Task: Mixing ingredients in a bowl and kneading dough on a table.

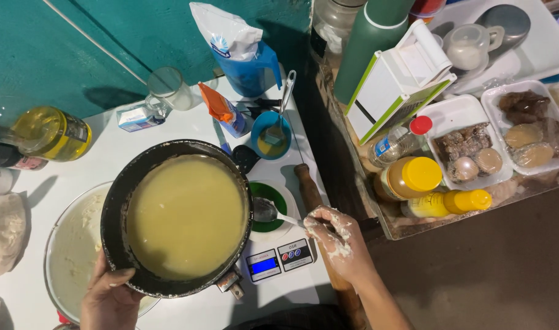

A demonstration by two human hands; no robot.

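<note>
The pan [117, 201] is dark, matt metal with a worn rim, its yellow batter [185, 217] smooth and faintly glossy. The spoon [266, 211] is shiny metal. The rolling pin [310, 192] is brown wood. The right hand [331, 238] is crusted with rough, pale dough. The bench [188, 122] is smooth white. The oil bottle [50, 133] is clear, glossy plastic.

A home kitchen: a white desk [169, 128] against a teal wall carries a frying pan [175, 217] of yellow batter, a digital kitchen scale [279, 260], an oil bottle [47, 133], a rolling pin [310, 189] and trays of food [469, 146].
</note>
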